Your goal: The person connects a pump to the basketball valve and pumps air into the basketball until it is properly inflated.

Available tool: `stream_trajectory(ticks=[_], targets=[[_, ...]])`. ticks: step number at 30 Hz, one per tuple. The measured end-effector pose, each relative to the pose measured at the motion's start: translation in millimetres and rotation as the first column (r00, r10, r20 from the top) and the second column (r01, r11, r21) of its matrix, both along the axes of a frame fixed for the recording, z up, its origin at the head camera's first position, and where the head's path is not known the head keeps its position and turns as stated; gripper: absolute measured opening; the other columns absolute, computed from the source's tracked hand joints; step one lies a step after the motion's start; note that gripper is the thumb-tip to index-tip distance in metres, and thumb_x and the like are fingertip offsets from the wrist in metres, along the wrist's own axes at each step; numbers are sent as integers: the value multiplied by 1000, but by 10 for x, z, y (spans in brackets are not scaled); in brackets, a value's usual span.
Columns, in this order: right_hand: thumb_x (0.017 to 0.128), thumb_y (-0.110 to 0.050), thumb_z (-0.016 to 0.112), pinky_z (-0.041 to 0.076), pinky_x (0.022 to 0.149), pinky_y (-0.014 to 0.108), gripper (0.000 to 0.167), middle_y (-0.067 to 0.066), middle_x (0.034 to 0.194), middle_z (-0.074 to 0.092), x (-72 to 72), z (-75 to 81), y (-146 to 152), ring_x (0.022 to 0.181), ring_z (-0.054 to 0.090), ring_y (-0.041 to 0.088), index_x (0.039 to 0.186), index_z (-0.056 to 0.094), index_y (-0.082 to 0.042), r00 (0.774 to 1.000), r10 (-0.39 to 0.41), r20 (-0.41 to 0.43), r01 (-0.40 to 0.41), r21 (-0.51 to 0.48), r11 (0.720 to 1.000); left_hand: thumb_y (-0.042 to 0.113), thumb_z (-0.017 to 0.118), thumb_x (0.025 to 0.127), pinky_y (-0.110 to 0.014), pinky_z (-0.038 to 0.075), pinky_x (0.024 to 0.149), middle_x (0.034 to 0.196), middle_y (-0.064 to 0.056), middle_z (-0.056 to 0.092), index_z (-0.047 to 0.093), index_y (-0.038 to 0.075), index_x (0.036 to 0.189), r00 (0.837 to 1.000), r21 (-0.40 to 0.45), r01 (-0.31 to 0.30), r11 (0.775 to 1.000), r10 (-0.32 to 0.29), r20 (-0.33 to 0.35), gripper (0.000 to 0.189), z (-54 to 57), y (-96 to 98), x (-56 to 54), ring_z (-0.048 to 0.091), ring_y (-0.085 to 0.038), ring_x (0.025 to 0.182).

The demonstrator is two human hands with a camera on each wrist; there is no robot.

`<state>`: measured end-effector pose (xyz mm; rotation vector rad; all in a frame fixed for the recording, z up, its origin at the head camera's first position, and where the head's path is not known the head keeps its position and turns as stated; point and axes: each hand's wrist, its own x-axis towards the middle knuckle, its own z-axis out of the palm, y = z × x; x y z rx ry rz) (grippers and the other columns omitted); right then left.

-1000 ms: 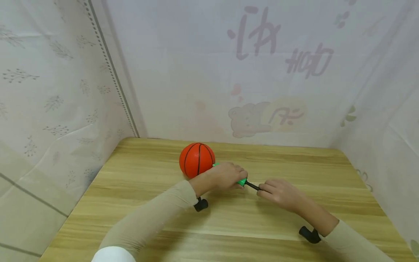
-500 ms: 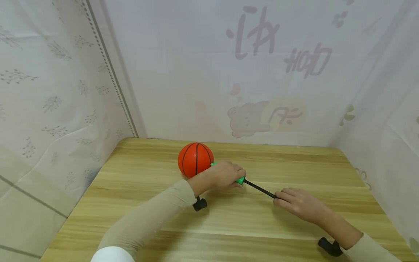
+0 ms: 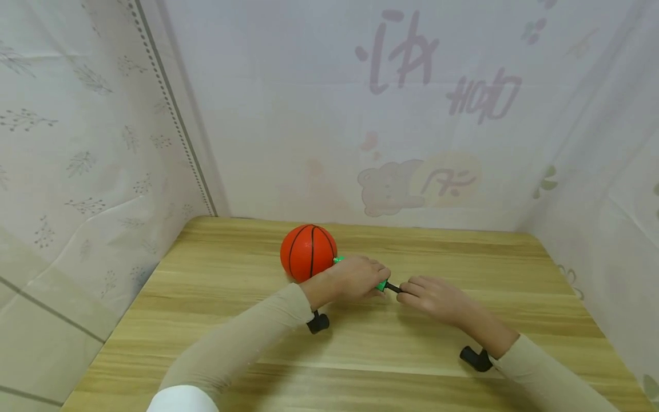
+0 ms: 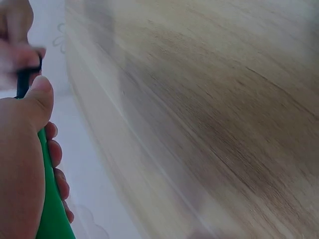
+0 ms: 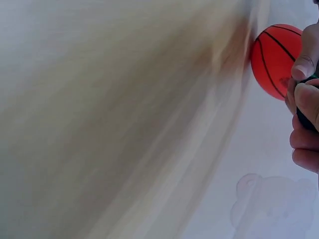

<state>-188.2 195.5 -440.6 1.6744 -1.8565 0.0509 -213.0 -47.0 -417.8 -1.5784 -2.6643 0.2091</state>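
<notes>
An orange-red toy basketball (image 3: pixel 308 253) with black lines sits on the wooden table, toward the back. My left hand (image 3: pixel 355 277) grips the green barrel of a hand pump (image 4: pixel 52 214), its near end right at the ball's side. The thumb lies along the barrel and the fingers wrap around it in the left wrist view. My right hand (image 3: pixel 432 297) holds the pump's black handle (image 5: pixel 305 119) with thumb and fingers curled round it. Only a short piece of the black rod (image 3: pixel 393 288) shows between the two hands. Where the pump meets the ball is hidden behind my left hand.
Around the wooden table (image 3: pixel 412 366) hang pale printed cloths, with the back cloth (image 3: pixel 288 143) close behind the ball. Black wrist-worn pieces stick out below both wrists, the left mount (image 3: pixel 318 323) and the right mount (image 3: pixel 476 359), low over the tabletop.
My right hand first drew the pump handle out to the right, baring a long rod, then pushed it back in toward my left hand. The left hand and ball stayed nearly still.
</notes>
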Motion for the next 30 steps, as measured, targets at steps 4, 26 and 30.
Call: stream_trajectory(ticks=[4, 26, 30], targets=[[113, -9, 26, 51, 65, 22, 45, 0, 90, 68, -59, 1, -113, 74, 59, 12, 98, 69, -8, 1000, -9, -24, 9, 5, 1000, 43, 58, 103, -19, 42, 73, 85, 10, 50, 55, 16, 104, 1000, -8, 1, 1000, -1, -3, 28, 14, -2, -2, 50, -7, 81], [113, -13, 19, 57, 68, 27, 54, 7, 97, 70, -96, 104, 2, 81, 67, 17, 94, 68, -4, 992, -126, -10, 126, 2, 992, 65, 55, 96, -48, 32, 116, 139, -2, 55, 53, 15, 142, 987, 124, -146, 981, 153, -48, 68, 355, -456, -72, 49, -23, 133], [113, -13, 19, 57, 67, 28, 55, 8, 96, 71, -133, 90, 18, 80, 67, 18, 94, 69, -4, 992, -128, -10, 128, -28, 991, 65, 59, 94, -51, 33, 114, 139, -4, 56, 54, 14, 141, 978, 153, -191, 970, 202, -57, 69, 428, -670, -103, 47, -26, 136]])
